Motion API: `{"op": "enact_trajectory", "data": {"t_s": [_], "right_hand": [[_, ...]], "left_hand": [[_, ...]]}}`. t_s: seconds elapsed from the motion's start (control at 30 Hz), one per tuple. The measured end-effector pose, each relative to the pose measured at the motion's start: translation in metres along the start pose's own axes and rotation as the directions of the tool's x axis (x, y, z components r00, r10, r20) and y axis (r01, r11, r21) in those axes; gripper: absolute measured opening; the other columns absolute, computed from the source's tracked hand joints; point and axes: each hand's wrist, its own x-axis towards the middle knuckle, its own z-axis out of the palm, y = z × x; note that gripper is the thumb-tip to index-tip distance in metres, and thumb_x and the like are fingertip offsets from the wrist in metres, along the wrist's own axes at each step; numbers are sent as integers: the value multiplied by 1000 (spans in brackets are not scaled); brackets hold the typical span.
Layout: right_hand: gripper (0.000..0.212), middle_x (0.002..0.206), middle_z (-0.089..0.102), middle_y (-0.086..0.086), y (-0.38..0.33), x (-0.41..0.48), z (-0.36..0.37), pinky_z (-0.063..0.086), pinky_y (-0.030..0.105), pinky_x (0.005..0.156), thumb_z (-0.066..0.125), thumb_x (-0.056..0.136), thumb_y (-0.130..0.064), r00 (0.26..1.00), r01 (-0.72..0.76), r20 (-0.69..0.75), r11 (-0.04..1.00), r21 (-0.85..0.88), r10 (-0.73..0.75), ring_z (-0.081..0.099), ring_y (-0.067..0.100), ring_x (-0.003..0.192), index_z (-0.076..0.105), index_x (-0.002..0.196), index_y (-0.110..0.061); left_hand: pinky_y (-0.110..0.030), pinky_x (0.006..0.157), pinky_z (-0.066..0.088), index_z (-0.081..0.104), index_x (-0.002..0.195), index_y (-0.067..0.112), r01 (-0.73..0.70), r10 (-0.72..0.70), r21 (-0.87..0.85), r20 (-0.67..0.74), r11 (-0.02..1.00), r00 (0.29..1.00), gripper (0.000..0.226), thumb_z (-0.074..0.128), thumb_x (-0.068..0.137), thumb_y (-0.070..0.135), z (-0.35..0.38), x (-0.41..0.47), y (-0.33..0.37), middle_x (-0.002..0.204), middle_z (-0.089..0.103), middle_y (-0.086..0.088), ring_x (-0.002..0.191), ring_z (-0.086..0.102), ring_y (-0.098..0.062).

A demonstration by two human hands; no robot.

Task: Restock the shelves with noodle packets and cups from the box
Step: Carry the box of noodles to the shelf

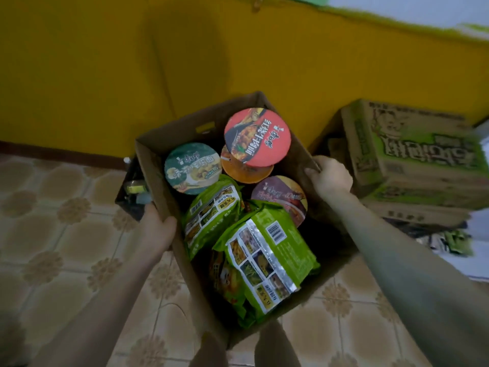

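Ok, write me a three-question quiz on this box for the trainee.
1. True or false: the left hand and right hand both grip the open brown cardboard box.
2. Which round noodle cup lid sits highest? A the red lid; B the dark green one; C the purple one.
3. Fill in: the crinkled foil noodle packets are mostly ___ in colour.
Key: 1 true; 2 A; 3 green.

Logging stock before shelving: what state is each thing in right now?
Brown cardboard box: top open, held on both sides.
Left hand: grips box's left wall.
Right hand: grips box's right rim.
Red-lidded noodle cup: sealed, atop orange-lidded cup.
Green-lidded noodle cup: sealed, upright.
Green noodle packets: sealed, piled in box.
Purple-lidded noodle cup: sealed, partly under packets.
Green-printed carton: shut, right of box.
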Motion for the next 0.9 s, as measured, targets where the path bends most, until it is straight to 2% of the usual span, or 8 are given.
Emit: {"op": "enact_trajectory", "data": {"t_s": [0.07, 0.13, 0.33, 0.47, 0.67, 0.8, 0.9], "right_hand": [[24, 113, 64, 13, 11, -33, -12, 44, 37, 83, 54, 89, -28, 998, -54, -19, 998, 32, 55, 55, 36, 109, 62, 112, -23], [24, 112, 64, 12, 24, -64, -22, 44, 37, 82, 56, 89, -29, 993, -104, -45, 993, 54, 106, 56, 36, 108, 62, 111, -23], [25, 108, 66, 17, 66, -141, -50, 44, 35, 80, 58, 88, -20, 968, -181, -141, 969, 170, 206, 57, 37, 104, 63, 111, -9], [24, 104, 67, 18, 111, -195, -68, 44, 34, 76, 59, 86, -19, 939, -260, -176, 945, 200, 295, 59, 37, 102, 64, 107, -9], [22, 104, 66, 17, 193, -287, -102, 44, 34, 76, 58, 86, -21, 859, -391, -255, 890, 235, 444, 58, 35, 101, 64, 104, -10], [17, 99, 66, 18, 250, -343, -127, 39, 31, 68, 59, 85, -20, 793, -460, -306, 847, 265, 526, 59, 36, 97, 65, 96, -8], [19, 101, 67, 17, 292, -380, -145, 42, 32, 71, 58, 85, -19, 734, -513, -346, 810, 283, 585, 59, 35, 98, 66, 100, -9]], "left_hand": [[-51, 66, 55, 43, 98, 11, -51, 50, 51, 21, 997, 999, 14, 49, 86, 7, -15, -11, 8, 83, 56, -12, 76, 60, -35], [-48, 71, 54, 42, 98, 15, -138, 136, 82, 31, 987, 990, 16, 49, 86, 6, -24, -23, 15, 85, 55, -10, 81, 59, -34], [-40, 72, 48, 44, 105, 6, -358, 329, 218, 160, 908, 931, 19, 50, 87, 6, -23, -65, 29, 94, 56, -15, 90, 56, -35], [-33, 71, 39, 46, 114, 2, -465, 407, 255, 248, 848, 879, 28, 51, 87, 5, -1, -103, 38, 101, 57, -17, 96, 55, -36], [-34, 71, 40, 48, 112, 1, -608, 498, 273, 377, 746, 781, 26, 52, 86, 5, 52, -176, 53, 104, 58, -22, 94, 55, -38], [-37, 73, 43, 47, 109, -1, -676, 532, 255, 453, 692, 716, 23, 52, 88, 6, 97, -232, 64, 106, 58, -24, 94, 55, -36], [-39, 73, 46, 47, 114, 0, -724, 543, 225, 528, 652, 654, 26, 51, 90, 6, 134, -273, 73, 107, 57, -22, 95, 55, -37]]}}
